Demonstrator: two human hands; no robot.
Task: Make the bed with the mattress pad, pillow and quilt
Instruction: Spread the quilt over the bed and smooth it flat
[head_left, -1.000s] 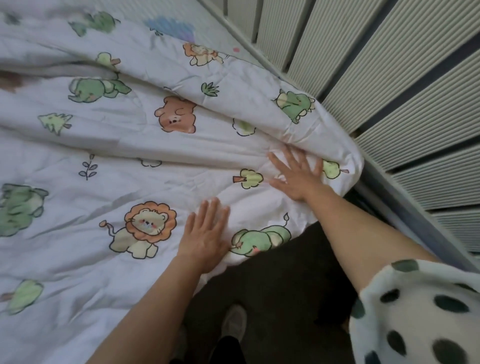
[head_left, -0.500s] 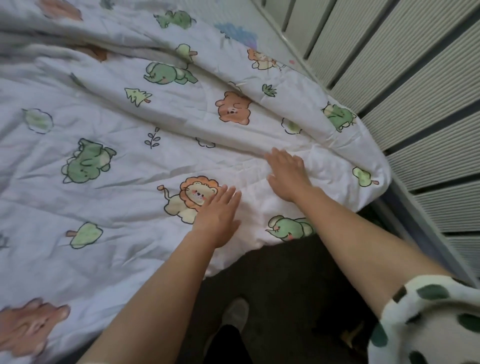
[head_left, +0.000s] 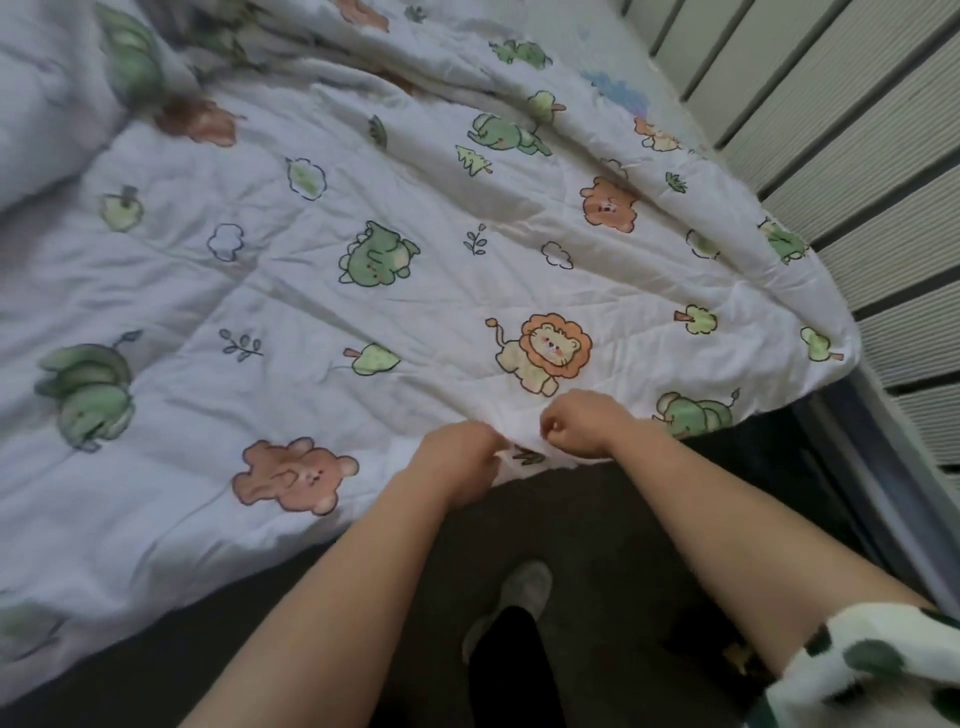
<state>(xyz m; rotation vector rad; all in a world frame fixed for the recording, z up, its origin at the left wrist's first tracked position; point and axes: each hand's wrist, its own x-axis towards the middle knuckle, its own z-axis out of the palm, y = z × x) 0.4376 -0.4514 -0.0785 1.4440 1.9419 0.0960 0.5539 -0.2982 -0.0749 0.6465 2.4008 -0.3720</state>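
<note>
While a spotted fleece sleeve (head_left: 872, 670) and a grey shoe (head_left: 519, 587) on the dark floor (head_left: 613, 540) fill the nearest part of the view, the change sits just beyond them: the left hand (head_left: 457, 452) and the right hand (head_left: 576, 426) are both curled and pinching the near edge of the quilt (head_left: 363, 291), close together with a small bunch of fabric raised between them. 1 second ago both palms lay flat on it with fingers spread, the right one out by the corner; half a second ago they were flat near the lion print (head_left: 545, 353). Pressing has given way to gripping, which I read as smoothing finished here and a tug or shake of the hem coming, to pull the cover straight along the bed's side. The quilt lies spread over the bed, its near edge hanging toward the floor just below the lion. The view also takes in more of it to the left than before. Farther off it is rumpled, with thick folds heaped along the far side and a soft bulge at the upper left; I cannot tell whether that is the pillow. The mattress pad is not visible. The slatted wall (head_left: 857, 156) runs behind on the right.
</note>
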